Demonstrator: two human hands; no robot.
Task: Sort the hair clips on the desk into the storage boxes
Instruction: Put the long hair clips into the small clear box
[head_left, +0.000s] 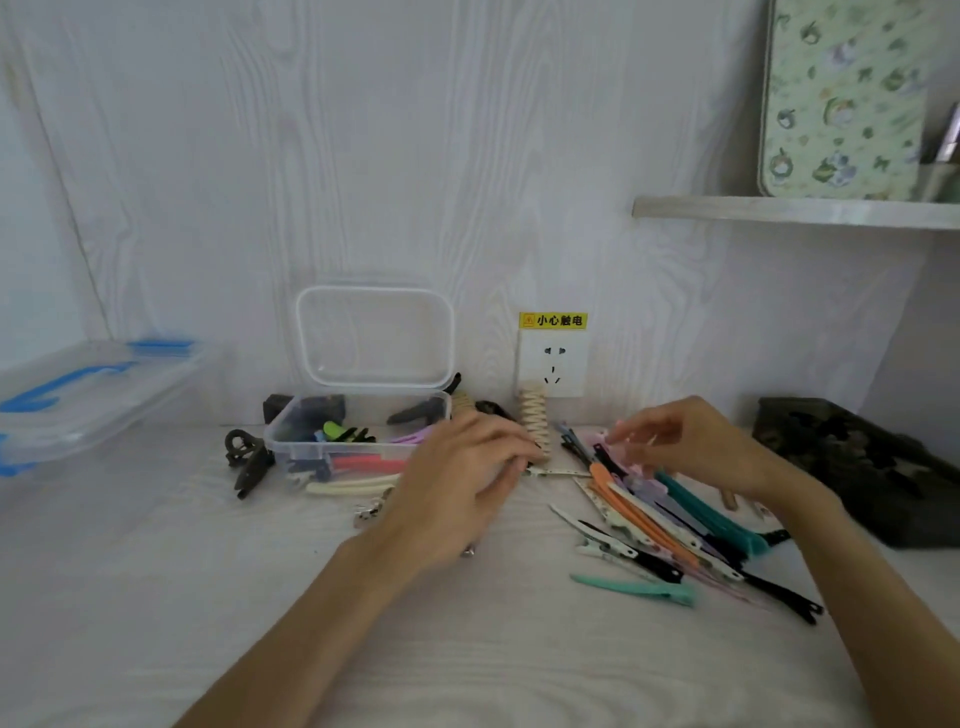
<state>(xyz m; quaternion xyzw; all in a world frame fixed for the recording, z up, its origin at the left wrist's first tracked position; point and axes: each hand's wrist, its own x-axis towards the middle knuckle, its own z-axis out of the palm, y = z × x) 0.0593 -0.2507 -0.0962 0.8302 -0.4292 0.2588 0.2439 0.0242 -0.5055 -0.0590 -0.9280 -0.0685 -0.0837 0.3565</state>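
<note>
The left hand (457, 483) lies palm-down with relaxed fingers on the white wood-grain desk (467, 649), just beside the clear plastic storage box (358, 434) already holding several clips; the right hand (691, 441), fingers loosely curled, hovers over the heap of long coloured hair clips (670, 525); whether it pinches one cannot be told; a cream zigzag clip (535, 423) stands between the hands.

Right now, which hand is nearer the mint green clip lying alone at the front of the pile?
Right. The right hand is above the mint green clip, at the pile's far end; the left hand sits farther off, toward the open box.
</note>
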